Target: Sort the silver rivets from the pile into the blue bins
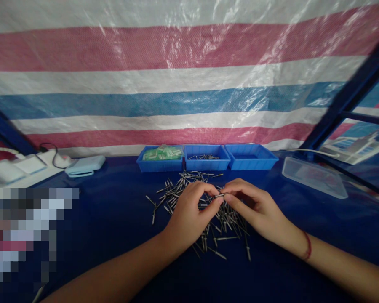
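Many thin metal rivets (177, 187) lie in a loose pile on the dark blue table (113, 227). Above the pile, my left hand (192, 210) and my right hand (259, 206) meet fingertip to fingertip. Between them is one small metal rivet (220, 195), pinched by the thumb and fingers of each hand. The fingers cover part of it. Both forearms reach in from the bottom of the view, and a red string circles the right wrist.
Behind the pile stand three blue bins: one with green-and-clear packets (162, 153), one with some rivets (207, 157), one bare (251, 156). A clear plastic lid (314, 176) lies right; a light blue case (85, 165) and power strip (28, 168) are left.
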Tool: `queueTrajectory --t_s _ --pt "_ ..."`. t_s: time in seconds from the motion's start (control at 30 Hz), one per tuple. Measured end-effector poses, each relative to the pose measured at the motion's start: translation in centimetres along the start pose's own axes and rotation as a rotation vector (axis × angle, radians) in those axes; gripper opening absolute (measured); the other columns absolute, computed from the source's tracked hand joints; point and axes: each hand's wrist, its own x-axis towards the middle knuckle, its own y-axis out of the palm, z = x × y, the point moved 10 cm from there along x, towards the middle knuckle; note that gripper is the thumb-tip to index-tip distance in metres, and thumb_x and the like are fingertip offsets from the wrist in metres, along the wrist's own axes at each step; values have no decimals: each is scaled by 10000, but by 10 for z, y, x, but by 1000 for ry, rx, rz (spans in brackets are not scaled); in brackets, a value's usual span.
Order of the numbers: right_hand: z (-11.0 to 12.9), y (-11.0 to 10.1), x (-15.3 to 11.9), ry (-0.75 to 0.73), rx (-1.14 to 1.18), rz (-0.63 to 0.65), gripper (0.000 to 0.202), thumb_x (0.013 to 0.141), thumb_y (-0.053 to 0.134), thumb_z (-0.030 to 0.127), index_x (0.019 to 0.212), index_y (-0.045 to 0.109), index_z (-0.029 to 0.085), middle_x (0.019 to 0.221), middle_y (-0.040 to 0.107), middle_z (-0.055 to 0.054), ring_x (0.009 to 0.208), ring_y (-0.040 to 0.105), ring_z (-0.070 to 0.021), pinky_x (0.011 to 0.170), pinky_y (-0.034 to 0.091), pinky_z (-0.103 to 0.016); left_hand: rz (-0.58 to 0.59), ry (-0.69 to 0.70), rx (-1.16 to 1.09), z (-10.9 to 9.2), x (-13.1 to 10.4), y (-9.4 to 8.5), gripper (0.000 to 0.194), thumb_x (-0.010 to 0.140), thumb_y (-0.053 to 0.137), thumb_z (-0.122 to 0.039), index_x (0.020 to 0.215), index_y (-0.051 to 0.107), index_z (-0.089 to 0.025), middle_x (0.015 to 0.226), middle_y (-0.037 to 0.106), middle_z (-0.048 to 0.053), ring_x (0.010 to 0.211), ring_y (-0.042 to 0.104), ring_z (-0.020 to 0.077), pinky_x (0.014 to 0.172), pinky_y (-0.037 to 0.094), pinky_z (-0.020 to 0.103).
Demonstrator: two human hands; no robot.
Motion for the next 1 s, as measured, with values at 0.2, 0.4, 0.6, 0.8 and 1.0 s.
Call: queueTrajectory --t_s 0.2,0.4,0.6,0.8,1.0 --pt "2 9 1 -45 -59 93 128 875 524 240 941 633 225 918 634 -44 878 594 -166 780 484 -316 -32 57 17 -8 -1 -3 76 807 591 -136 846 569 -199 848 642 12 825 591 162 802 447 321" --pt "7 13 0 -70 -100 123 144 888 502 253 922 641 239 943 647 -47 912 590 -180 820 471 -347 -20 42 21 -7 -1 -2 111 816 593 -159 908 554 -207 864 634 16 840 593 169 816 448 336" --pt "10 -11 9 -133 -317 -32 136 884 496 264 922 622 233 934 663 -51 910 595 -207 818 445 -379 -63 117 126 -10 8 -18 224 859 521 -151 1074 501 -211 1058 568 68 1021 532 196 902 412 372" --pt "0 -42 55 -195 -754 -248 185 890 470 291 894 629 198 914 668 -70 874 583 -232 768 400 -384 -95 66 281 21 24 -39 153 862 483 -126 973 562 -194 1016 560 52 1007 534 202 876 412 387" --pt "-23 -29 80 -169 -945 -230 254 885 443 307 1015 616 174 986 645 -127 922 539 -302 757 353 -430 82 83 520 43 22 -29 220 806 493 -78 905 633 -217 1037 570 36 970 542 208 830 407 383"
